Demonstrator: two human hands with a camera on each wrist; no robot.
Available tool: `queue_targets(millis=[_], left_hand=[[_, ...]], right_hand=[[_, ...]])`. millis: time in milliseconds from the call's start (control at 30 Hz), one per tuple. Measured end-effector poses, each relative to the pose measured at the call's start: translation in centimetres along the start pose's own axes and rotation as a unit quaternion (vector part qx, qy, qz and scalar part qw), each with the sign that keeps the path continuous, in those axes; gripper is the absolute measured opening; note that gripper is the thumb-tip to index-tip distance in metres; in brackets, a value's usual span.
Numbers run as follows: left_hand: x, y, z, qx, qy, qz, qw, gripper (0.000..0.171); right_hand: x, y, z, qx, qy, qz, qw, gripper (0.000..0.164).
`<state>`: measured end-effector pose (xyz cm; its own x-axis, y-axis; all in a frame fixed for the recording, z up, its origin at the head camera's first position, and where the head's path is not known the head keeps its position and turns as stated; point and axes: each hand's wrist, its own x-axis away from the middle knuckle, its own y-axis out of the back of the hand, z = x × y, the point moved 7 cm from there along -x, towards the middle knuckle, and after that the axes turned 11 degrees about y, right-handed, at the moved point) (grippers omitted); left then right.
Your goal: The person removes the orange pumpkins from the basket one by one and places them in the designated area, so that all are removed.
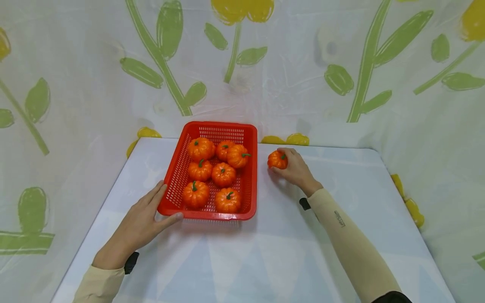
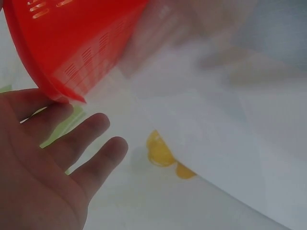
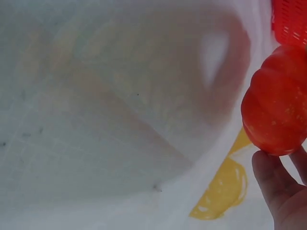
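A red plastic basket (image 1: 250, 206) with slotted walls holds several small orange pumpkins (image 1: 223, 175) with green stems. At its near left corner my left hand (image 1: 142, 223) touches the rim, its fingers along the left side and the thumb at the front edge. The left wrist view shows those fingers (image 2: 81, 134) spread and fairly straight against the rim. To the right of the basket, my right hand (image 1: 297, 168) holds another small pumpkin (image 1: 275, 160) between thumb and fingers. That pumpkin (image 3: 278, 105) also appears close up in the right wrist view.
The basket stands toward the back of a white table (image 1: 310, 244) with pale blue triangles. Behind it hangs a light curtain (image 1: 288, 84) printed with green stems and yellow flowers, which also surrounds the sides.
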<state>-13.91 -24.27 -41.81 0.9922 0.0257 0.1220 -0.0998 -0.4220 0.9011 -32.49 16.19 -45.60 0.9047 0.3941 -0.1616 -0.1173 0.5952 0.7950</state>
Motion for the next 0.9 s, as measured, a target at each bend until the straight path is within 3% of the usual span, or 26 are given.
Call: queue_targets(millis=[567,900], left_hand=[[0.0,-0.3,0.2,0.002,0.006,0.006,1.0000,0.111],[0.0,-0.1,0.0,0.003,0.007,0.006,1.0000,0.109]], right_hand=[[-0.9,-1.3,-1.2,0.007,-0.048,0.042,0.998,0.074],[-1.2,-1.7,-1.0,0.008,-0.044,0.053,0.998,0.071]])
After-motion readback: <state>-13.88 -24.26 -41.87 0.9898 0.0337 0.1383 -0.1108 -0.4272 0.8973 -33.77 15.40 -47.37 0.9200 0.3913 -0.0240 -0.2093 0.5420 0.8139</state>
